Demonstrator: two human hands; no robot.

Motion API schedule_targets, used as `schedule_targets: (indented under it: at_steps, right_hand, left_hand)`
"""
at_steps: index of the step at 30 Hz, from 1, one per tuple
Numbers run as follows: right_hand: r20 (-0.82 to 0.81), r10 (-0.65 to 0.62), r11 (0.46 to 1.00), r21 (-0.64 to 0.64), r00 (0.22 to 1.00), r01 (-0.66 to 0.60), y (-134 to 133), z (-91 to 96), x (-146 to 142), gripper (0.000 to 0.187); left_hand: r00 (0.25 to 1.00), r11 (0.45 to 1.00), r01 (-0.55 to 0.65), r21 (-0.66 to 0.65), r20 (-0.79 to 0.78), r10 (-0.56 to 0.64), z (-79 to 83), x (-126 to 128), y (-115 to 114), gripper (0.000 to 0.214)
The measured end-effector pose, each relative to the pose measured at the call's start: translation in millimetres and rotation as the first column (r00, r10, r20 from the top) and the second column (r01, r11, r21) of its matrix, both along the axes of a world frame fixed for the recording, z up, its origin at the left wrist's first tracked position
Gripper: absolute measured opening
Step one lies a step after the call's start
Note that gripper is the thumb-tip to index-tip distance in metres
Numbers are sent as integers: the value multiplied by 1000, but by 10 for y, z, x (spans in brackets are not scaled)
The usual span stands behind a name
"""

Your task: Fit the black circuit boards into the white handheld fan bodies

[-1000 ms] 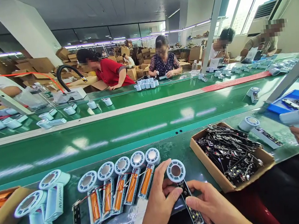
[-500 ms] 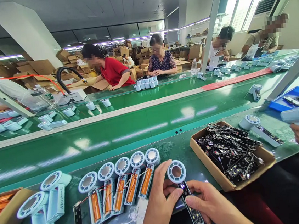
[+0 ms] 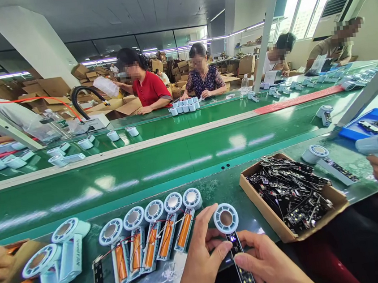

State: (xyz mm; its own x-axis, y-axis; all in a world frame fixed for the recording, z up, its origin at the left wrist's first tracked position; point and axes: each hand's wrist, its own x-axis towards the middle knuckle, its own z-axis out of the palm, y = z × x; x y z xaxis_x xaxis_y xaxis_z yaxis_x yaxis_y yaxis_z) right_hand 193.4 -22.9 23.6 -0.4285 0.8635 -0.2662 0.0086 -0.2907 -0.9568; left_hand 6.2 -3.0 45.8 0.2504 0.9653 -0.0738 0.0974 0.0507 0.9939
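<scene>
Fingers of left hand curl round the fan unit, thumb pressing at the neck just below the ring head; right hand pinches the circuit board from the right, thumb + index closed on its edge. Unit lies on the green bench at the near edge, betw. both hands, ring head away from the person, PCB laid along the open handle.

Step, my read: seating PCB into handle shell. Next move prob. needs board squared to the shell + even press, no flexing it.

Counts: 5 open units w/ orange batteries in a row to the left, touching side by side; 2 closed units further left; 1 loose board beside the row; 1 carton of boards to the right, too many to count. Co-worker hands at both frame edges.
</scene>
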Motion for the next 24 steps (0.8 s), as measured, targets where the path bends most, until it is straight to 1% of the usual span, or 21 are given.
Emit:
schedule_targets:
  at_steps: [10,17,22,24]
  right_hand:
    - [-60,-4,1000,4,998,4,-19,-47,12,55]
    - [-66,7,1000,-1,998,-7,-18,-56,14,52]
    - [-65,-23,999,-38,998,21,-16,-36,9,51]
    - [-83,-47,998,-51,995,43,-9,-14,8,51]
  left_hand:
    - [1000,1000,-18,-3,-4,18,48,-2,-22,59]
    - [999,1000,-26,0,-21,26,-4,-6,-16,60]
    - [1000,1000,-9,-1,16,9,-1,-7,-3,60]
    - [998,999,-38,-5,52,38,-25,3,-42,60]
